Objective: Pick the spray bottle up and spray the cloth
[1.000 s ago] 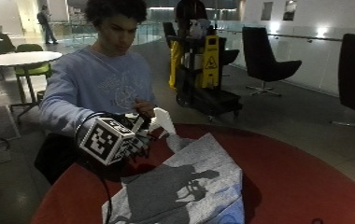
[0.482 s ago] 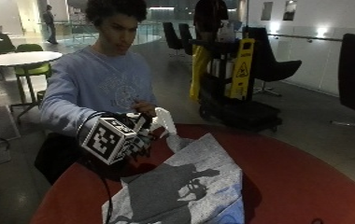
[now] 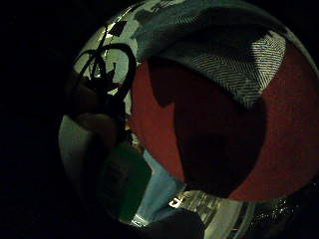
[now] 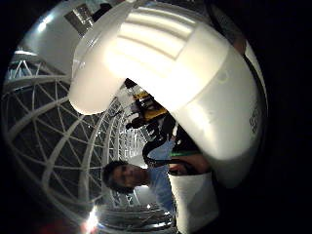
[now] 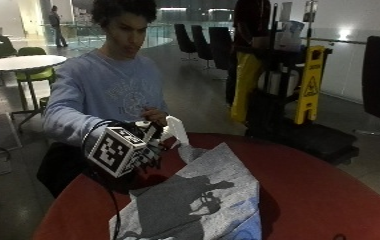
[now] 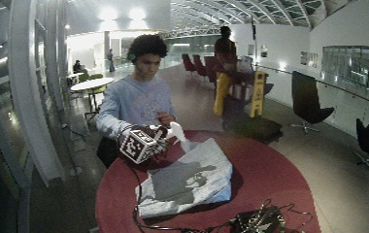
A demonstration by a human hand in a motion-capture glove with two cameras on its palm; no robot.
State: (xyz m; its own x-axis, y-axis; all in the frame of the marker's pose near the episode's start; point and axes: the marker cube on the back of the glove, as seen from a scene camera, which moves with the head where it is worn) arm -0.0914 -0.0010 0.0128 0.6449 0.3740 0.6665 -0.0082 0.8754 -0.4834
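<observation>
My grip (image 5: 151, 150) was closed around the spray bottle (image 5: 177, 131), holding it above the near edge of the tabletop (image 5: 323, 195). The bottle's long axis stood roughly upright; its white plastic head projected past my fingers, nozzle aimed toward the cloth (image 5: 196, 205). The head was smooth, moulded and rounded (image 4: 185, 73). The cloth, grey with a woven herringbone texture (image 3: 234, 64), lay flat and rumpled on the round red tabletop, just beside my grip.
</observation>
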